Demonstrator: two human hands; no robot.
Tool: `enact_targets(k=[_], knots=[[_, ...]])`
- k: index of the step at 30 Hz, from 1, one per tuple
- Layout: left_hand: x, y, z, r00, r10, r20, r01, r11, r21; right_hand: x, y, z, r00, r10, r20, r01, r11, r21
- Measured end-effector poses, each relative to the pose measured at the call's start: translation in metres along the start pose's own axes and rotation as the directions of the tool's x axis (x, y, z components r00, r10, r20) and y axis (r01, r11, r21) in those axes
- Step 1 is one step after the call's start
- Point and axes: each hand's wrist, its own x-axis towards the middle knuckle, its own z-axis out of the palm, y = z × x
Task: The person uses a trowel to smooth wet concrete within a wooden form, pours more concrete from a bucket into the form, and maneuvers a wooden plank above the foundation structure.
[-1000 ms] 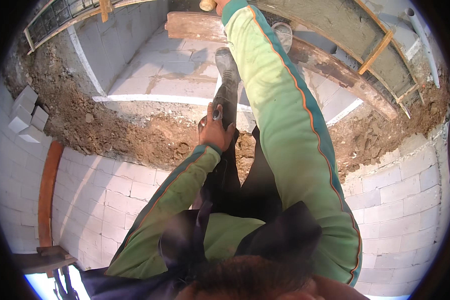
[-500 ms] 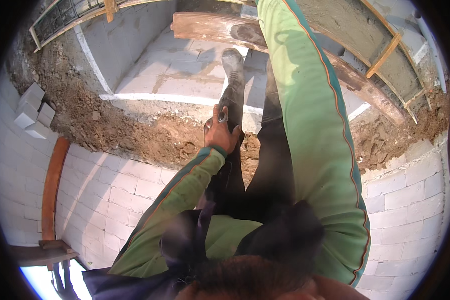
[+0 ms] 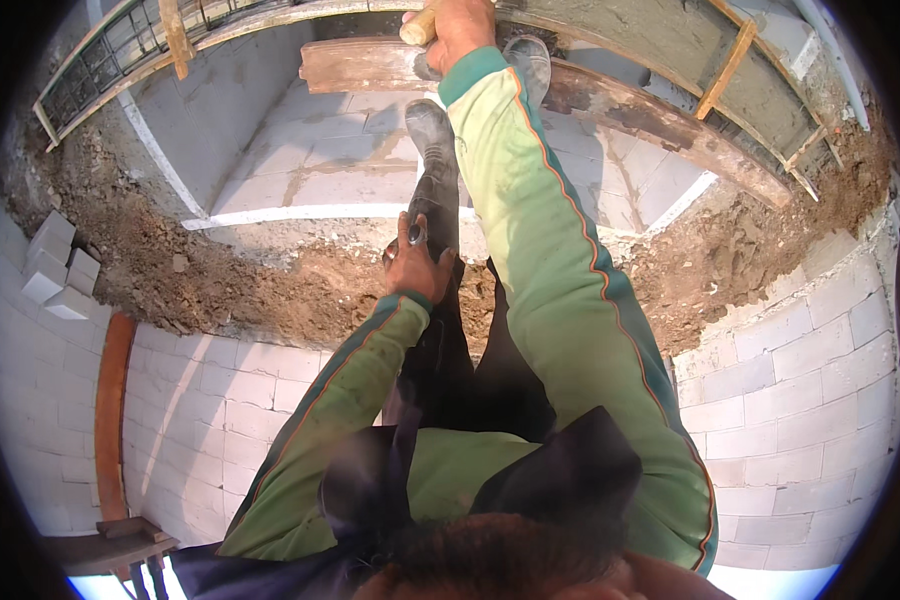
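My left hand point(image 3: 417, 268), with a dark-stoned ring on one finger, rests on my left leg above the black boot point(image 3: 433, 135). Its fingers are stretched and apart, holding nothing. Far ahead at the top edge, my right hand point(image 3: 462, 30) is wrapped round a tool's pale wooden handle point(image 3: 418, 27). The tool's other end cannot be seen. Below that hand lies a weathered wooden plank point(image 3: 365, 67). Just beyond the hand, wooden formwork point(image 3: 530, 17) runs across the view, with wet grey concrete point(image 3: 650, 45) in its right part.
Steel reinforcing bars point(image 3: 110, 50) show at the far left. Wooden crosspieces point(image 3: 727, 70) span the formwork. A strip of loose soil point(image 3: 260, 285) runs between pale block walls point(image 3: 220, 390). White blocks point(image 3: 58, 265) are stacked at left, near a brown timber point(image 3: 113, 400).
My right hand and the wooden handle have come into view at the top as the arm swung left. My left hand stays on my leg. The view has shifted slightly.
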Motion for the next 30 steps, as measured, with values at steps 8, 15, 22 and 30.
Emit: enact_targets(k=[8,15,22,30], knots=[[0.0,-0.006,-0.004,1.0,0.004,0.011,-0.004,1.0,-0.02,0.052,-0.017,-0.034,0.777,0.571,-0.263,-0.093,0.518,0.85],[0.002,-0.008,-0.008,1.0,0.021,0.007,-0.021,0.999,-0.025,0.05,-0.016,0.023,0.86,0.487,-0.15,-0.097,0.445,0.89],[0.004,-0.006,-0.005,0.999,0.023,-0.035,-0.022,1.0,0.012,0.043,0.008,0.002,0.827,0.492,-0.272,-0.107,0.613,0.783],[0.005,-0.006,-0.002,0.997,0.056,-0.05,-0.06,0.995,-0.084,0.024,0.035,-0.169,0.798,0.447,-0.404,-0.021,0.691,0.723]])
